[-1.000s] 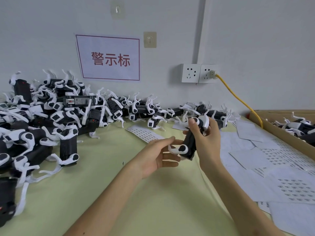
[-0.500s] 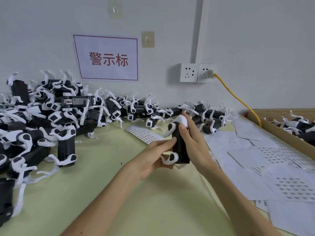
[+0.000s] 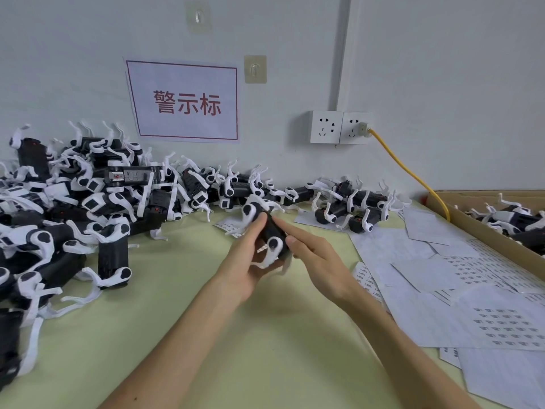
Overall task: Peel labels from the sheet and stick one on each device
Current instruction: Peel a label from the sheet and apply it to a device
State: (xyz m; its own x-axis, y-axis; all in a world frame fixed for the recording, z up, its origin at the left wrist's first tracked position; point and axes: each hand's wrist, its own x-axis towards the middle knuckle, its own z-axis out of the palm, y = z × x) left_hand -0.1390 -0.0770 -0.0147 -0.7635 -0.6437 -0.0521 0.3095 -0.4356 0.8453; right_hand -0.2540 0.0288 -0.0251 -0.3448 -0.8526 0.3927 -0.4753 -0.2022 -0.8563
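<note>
A black device with white clips (image 3: pixel 269 231) is held up over the green table, gripped from the left and below by my left hand (image 3: pixel 250 261). My right hand (image 3: pixel 318 258) lies against the device's right side with its fingers stretched out and touching it. A small pale patch shows on the device's side near my left thumb. Label sheets (image 3: pixel 501 320) with rows of small printed labels are spread on the table to the right. Another label sheet (image 3: pixel 228 224) lies just behind the held device.
A big pile of the same devices (image 3: pixel 88 208) fills the left of the table, and more devices (image 3: pixel 345 202) line the wall. A cardboard box (image 3: pixel 472 228) at the right holds devices. A yellow cable (image 3: pixel 413 178) runs from the wall sockets (image 3: pixel 339 126).
The device has passed from my right hand's grip into my left hand and has been turned. My right hand has let go and now touches it with straight fingers.
</note>
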